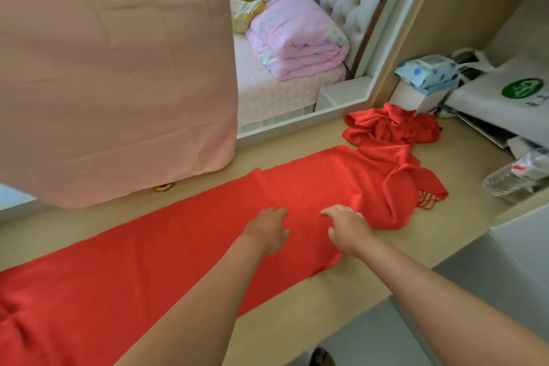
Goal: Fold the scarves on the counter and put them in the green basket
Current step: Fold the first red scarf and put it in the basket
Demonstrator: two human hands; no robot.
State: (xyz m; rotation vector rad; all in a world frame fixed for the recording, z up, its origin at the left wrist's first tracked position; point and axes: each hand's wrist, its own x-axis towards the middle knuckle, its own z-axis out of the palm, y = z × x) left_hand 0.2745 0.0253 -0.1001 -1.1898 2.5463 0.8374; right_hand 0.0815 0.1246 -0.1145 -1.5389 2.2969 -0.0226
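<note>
A long red scarf (148, 261) lies spread flat along the beige counter (341, 285), running from lower left to the right, where its fringed end is bunched up. A second red scarf (392, 125) lies crumpled at the back right. My left hand (269, 232) rests palm down on the flat scarf with fingers apart. My right hand (347, 230) presses on the same scarf beside the bunched part, fingers spread. The green basket is not in view.
A pink curtain (113, 68) hangs over the counter's back left. Behind a glass partition is a bed with a folded pink quilt (297, 38). At the right stand a wipes pack (427, 71), a white bag (505, 98) and a lying plastic bottle (514, 175).
</note>
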